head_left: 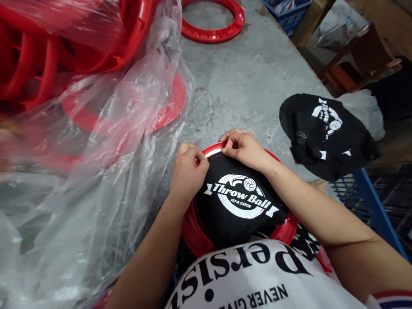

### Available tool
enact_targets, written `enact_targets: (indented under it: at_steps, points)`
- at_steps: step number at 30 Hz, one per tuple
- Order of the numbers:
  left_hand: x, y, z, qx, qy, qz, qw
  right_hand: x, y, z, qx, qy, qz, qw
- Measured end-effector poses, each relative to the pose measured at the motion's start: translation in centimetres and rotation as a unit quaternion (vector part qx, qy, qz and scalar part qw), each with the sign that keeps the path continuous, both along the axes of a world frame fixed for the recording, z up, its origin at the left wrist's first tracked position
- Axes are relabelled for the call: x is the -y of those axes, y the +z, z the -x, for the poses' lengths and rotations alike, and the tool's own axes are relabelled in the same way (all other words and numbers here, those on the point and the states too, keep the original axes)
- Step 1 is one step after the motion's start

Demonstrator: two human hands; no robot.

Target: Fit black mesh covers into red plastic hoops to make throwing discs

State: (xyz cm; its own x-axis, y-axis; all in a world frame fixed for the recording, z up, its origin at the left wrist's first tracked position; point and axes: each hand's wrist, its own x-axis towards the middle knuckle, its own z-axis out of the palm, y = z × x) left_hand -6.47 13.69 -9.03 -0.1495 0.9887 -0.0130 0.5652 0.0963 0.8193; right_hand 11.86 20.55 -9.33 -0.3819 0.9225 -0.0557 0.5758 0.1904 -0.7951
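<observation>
A red plastic ring (287,229) rests against my body at the edge of the grey table. Black mesh fabric (212,218) printed with a white "Throw Ball" logo lies across the ring's opening. My left hand (189,171) pinches the fabric's edge at the upper left of the rim. Just to its right, my right hand (246,149) is closed with thumb and fingers together on the fabric edge at the far rim. Beneath the fingertips, the exact grip is partly hidden. At the near right, a stretch of rim shows outside the fabric.
Clear plastic sheeting (125,176) covers the left side, with several red rings (133,44) in and under it. Another red ring (217,35) lies at the far side. Printed black fabric pieces (328,135) sit at the right, above a blue crate (379,210).
</observation>
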Motion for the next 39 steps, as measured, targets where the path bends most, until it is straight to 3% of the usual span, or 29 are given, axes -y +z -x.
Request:
enact_targets:
  at_steps: [6, 26, 39]
  points:
    - [-0.02, 0.07, -0.04, -0.012, -0.001, 0.003, 1.000, -0.06, 0.11, -0.03, -0.013, -0.008, 0.020, 1.000]
    - [-0.10, 0.17, -0.04, -0.019, 0.001, 0.010, 1.000, 0.09, 0.31, 0.36, 0.037, -0.006, -0.010, 0.999]
    - [-0.10, 0.26, 0.06, -0.023, -0.010, 0.019, 1.000, -0.31, 0.80, 0.53, 0.025, -0.006, 0.030, 0.999]
